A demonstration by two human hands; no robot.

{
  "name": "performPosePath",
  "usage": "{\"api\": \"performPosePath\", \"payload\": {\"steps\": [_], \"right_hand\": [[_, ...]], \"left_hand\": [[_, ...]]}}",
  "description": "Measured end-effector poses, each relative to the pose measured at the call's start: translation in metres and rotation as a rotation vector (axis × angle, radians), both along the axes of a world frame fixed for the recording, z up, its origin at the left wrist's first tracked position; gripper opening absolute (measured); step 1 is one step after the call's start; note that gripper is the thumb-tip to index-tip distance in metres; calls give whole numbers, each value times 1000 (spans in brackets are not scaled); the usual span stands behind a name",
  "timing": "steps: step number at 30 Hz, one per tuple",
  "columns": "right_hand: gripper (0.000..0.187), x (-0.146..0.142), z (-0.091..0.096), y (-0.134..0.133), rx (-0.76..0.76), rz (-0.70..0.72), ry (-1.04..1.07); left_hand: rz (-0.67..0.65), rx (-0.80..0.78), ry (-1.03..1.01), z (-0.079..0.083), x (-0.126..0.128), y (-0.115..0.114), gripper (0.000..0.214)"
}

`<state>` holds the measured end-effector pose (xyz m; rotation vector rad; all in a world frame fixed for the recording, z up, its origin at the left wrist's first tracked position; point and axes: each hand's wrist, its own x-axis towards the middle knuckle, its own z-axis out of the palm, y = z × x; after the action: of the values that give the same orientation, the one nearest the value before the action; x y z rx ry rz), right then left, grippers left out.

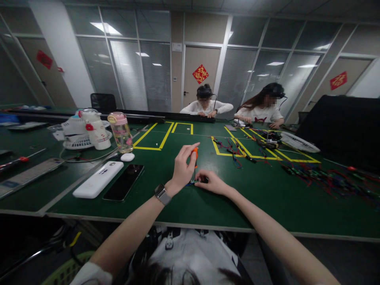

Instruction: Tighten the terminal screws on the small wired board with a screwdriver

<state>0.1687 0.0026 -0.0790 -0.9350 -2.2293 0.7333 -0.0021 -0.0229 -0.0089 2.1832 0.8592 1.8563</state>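
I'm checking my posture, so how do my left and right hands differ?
The left hand sits higher, around the orange screwdriver; the right hand sits lower, at the small board. A watch sits behind the left hand, none behind the right hand. Both hands are ungloved.

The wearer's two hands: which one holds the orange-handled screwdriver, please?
The left hand, with the watch on its wrist, holds the orange-handled screwdriver. The right hand, without a watch, is lower, beside the small circuit part on the table.
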Motion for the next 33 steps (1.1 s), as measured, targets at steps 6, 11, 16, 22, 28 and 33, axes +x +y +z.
{"api": "performPosePath", "payload": {"steps": [6,11,16,22,28,33], "right_hand": [[15,0,2,-2,7,-6,-9],[15,-1,3,-3,-6,-5,-5],[14,-1,3,-3,-6,-11,-11],[14,-1,3,-2,-3,-12,-25],[13,-1,3,-3,3,-7,-32],[14,-1,4,-3,7,-12,-23]], "left_hand": [[47,22,9,0,1,0,22],[44,25,8,0,1,-1,20],[13,-8,23,0,0,-1,28],[11,-12,19,0,0,0,29],[33,-7,24,-1,1,0,25],[35,-15,27,0,1,-1,23]]}}
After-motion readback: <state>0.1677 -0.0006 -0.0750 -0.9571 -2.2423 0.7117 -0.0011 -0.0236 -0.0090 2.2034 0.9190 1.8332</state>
